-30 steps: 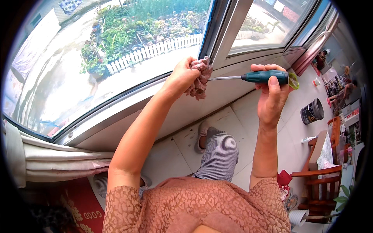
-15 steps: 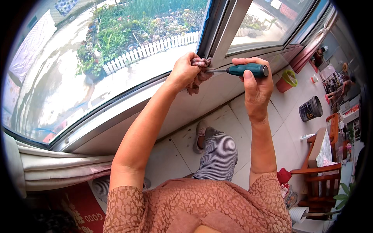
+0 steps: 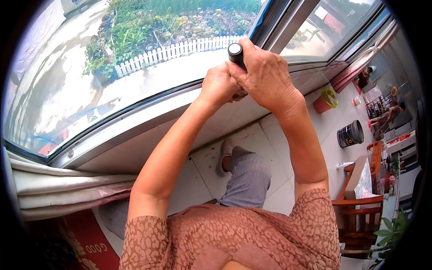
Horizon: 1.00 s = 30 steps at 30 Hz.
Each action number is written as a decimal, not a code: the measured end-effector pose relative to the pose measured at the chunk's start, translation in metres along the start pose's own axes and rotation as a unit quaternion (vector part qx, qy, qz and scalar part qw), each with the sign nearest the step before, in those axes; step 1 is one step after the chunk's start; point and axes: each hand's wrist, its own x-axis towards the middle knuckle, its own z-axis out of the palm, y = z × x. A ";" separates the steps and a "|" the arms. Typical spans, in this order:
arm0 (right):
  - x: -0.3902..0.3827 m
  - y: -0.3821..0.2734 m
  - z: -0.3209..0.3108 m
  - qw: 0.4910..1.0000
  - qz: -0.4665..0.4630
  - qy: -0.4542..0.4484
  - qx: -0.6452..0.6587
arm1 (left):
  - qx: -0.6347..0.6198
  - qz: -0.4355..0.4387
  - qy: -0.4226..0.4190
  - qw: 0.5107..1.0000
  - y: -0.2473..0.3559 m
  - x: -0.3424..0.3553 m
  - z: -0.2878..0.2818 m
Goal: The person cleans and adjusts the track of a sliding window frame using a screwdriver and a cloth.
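My right hand (image 3: 266, 74) is wrapped round a screwdriver (image 3: 236, 54), whose dark handle end points up toward me; its shaft is hidden under my hands. Close against it, my left hand (image 3: 219, 84) is closed on a crumpled pinkish-brown cloth (image 3: 239, 93), of which only a small part shows below the fingers. Both hands are over the lower corner of the window frame (image 3: 180, 96), where the sill meets the upright. What the screwdriver's tip touches cannot be seen.
A gathered pale curtain (image 3: 67, 189) hangs at the left. On the tiled floor to the right stand a red bin with a green liner (image 3: 325, 101) and a black bucket (image 3: 350, 134). A wooden chair (image 3: 360, 204) is at the lower right. Another person (image 3: 388, 114) sits farther off.
My right hand has moved left, up against my left hand, and tilted the screwdriver from lying sideways to handle-end up. The cloth is now mostly covered.
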 end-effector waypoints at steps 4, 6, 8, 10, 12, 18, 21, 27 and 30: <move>0.006 0.001 0.014 0.999 0.050 -0.007 -0.013 | -0.015 -0.004 -0.030 0.999 -0.007 -0.002 -0.008; 0.009 0.001 0.018 0.998 0.056 0.000 -0.013 | 0.009 -0.006 -0.037 0.999 -0.007 -0.001 -0.010; 0.010 0.003 0.021 0.997 0.066 -0.022 -0.031 | 0.040 -0.023 -0.041 0.998 -0.004 0.000 -0.011; 0.017 0.002 0.026 0.997 0.080 -0.019 -0.013 | 0.113 0.069 0.021 0.991 -0.029 0.009 -0.015; 0.020 0.014 0.025 0.992 0.117 -0.007 0.037 | 0.191 0.102 0.061 0.974 -0.046 0.012 -0.017; -0.003 0.030 0.018 0.973 0.147 0.074 0.163 | 0.322 0.114 0.086 0.936 -0.022 -0.014 -0.030; -0.002 0.017 0.012 0.939 0.191 0.079 0.274 | 0.362 0.086 0.096 0.923 -0.018 -0.024 -0.048; 0.004 -0.015 0.016 0.922 0.192 0.081 0.327 | 0.421 0.108 0.101 0.895 -0.009 -0.077 -0.078; -0.003 -0.031 0.013 0.914 0.182 0.089 0.351 | 0.442 0.103 0.116 0.884 -0.006 -0.096 -0.089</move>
